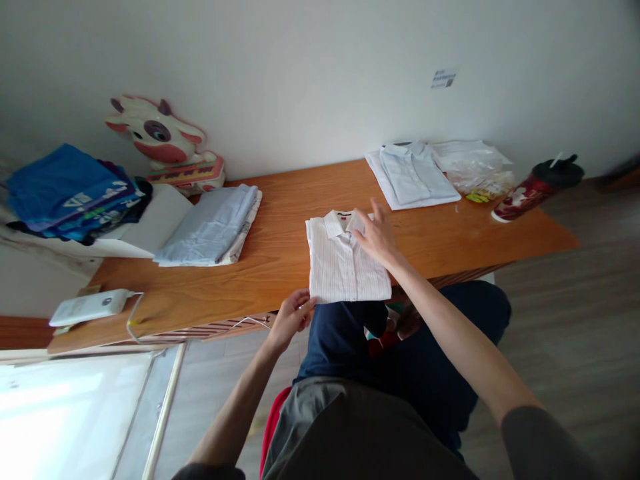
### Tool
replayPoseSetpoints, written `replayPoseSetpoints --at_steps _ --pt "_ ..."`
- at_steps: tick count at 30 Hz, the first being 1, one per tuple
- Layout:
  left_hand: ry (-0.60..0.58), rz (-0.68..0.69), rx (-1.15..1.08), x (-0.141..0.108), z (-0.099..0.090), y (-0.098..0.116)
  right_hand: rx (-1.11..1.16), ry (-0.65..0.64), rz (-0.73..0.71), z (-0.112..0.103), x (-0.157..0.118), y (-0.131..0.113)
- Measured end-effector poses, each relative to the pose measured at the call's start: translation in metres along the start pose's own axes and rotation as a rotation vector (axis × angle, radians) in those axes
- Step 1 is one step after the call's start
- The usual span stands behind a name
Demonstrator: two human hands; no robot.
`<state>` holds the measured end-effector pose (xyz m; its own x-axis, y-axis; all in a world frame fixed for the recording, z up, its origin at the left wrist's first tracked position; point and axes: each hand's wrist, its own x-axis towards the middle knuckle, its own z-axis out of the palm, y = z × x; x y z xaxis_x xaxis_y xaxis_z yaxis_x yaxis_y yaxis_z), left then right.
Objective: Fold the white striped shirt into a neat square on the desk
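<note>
A white striped shirt point(347, 267), folded into a rectangle with its collar toward the wall, lies at the front edge of the wooden table point(280, 227). Its lower hem reaches slightly over that edge. My left hand point(294, 313) pinches the shirt's lower left corner between thumb and fingers. Over the upper right part of the shirt, beside the collar, is my right hand point(375, 233), its fingers spread and holding nothing. Whether the right fingertips touch the cloth, I cannot tell.
Folded pale shirts point(413, 177) lie behind to the right, near a plastic bag point(480, 177) and a dark red tumbler point(533, 190). Leftward are folded blue-grey cloths point(210, 227), a cow toy keyboard point(167, 137), blue clothing point(70, 193) on a white box, and a white corded device point(93, 307).
</note>
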<state>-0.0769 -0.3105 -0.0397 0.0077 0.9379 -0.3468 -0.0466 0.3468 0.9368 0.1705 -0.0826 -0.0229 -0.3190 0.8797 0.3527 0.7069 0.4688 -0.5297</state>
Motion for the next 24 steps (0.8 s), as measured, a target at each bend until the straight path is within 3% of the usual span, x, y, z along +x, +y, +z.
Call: replayPoseSetpoints --at_steps 3,5,8,11,17,24 --pt "0.208 0.159 -0.065 -0.008 0.034 -0.021 -0.191 -0.105 -0.147 0.022 0.020 -0.033" --pt "0.282 0.234 -0.088 -0.014 0.054 -0.034 -0.246 -0.198 -0.181 0.041 0.029 -0.045" --pt "0.177 0.227 -0.012 -0.025 0.066 -0.046 -0.286 -0.284 -0.170 0.066 0.036 -0.041" --pt "0.079 0.268 0.160 -0.034 0.062 -0.045 -0.289 -0.275 -0.168 0.077 0.037 -0.029" --pt "0.096 0.304 0.225 -0.028 0.046 -0.024 -0.262 -0.278 -0.160 0.077 0.037 -0.027" --pt "-0.241 0.075 0.168 -0.014 0.036 0.006 -0.133 -0.219 -0.186 0.082 0.035 -0.021"
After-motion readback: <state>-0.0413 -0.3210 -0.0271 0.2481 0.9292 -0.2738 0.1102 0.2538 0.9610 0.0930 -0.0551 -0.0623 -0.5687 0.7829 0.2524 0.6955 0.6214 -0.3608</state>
